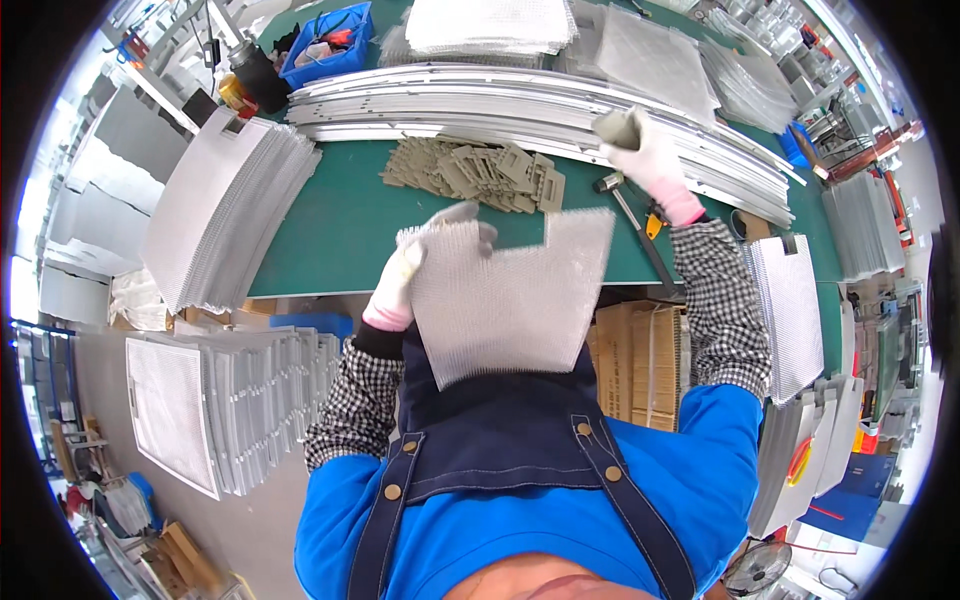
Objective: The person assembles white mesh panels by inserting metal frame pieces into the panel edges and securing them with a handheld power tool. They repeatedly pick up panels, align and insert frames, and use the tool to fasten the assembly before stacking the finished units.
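My left hand (402, 275), in a white glove with grey-coated fingers, grips a notched silver mesh sheet (510, 300) by its upper left corner. The sheet is tilted in front of my apron, with its rectangular cutout at the top edge. Over the long metal strips (400, 105) my right hand (640, 145) is raised, fingers loosely curled, with nothing visible held. A hammer (635, 225) lies below it, beside a yellow-and-black tool (655, 222). Just past the mesh sheet is a heap of grey-tan flat plastic pieces (470, 170).
A tall stack of mesh sheets (225, 210) stands at the table's left. Another stack (785, 310) stands on the right. Framed panels (175, 410) stand on the floor at left; cardboard (640, 365) is under the table. At the back are a blue bin (330, 55) and more sheets (490, 22).
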`<action>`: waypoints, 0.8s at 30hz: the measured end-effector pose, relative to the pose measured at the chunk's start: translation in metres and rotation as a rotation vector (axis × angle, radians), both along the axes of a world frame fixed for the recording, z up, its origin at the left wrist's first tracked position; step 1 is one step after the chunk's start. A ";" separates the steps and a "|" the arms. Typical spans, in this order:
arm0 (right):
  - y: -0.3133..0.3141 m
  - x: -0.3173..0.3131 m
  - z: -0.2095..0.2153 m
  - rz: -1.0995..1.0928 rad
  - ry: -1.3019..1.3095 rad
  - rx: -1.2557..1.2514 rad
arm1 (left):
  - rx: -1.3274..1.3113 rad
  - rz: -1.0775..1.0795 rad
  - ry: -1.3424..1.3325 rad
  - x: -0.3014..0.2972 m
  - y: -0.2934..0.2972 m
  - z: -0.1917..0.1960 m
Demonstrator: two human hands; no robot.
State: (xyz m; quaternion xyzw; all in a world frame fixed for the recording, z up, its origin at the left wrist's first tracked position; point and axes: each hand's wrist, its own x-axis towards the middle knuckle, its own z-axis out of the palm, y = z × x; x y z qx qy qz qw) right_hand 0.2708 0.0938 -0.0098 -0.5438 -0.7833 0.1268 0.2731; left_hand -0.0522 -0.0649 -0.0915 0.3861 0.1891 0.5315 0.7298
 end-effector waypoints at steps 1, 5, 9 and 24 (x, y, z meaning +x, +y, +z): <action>-0.012 -0.010 0.018 0.028 0.173 -0.157 | -0.023 0.022 0.003 0.001 0.005 -0.001; -0.050 -0.042 0.034 0.408 0.399 -0.545 | -0.058 0.037 -0.050 0.001 0.015 -0.004; -0.055 -0.072 0.036 0.434 0.149 -0.786 | -0.072 -0.006 -0.118 0.007 0.007 0.004; -0.070 -0.087 0.083 0.532 -0.237 -0.848 | 0.137 0.345 0.511 -0.020 0.013 0.031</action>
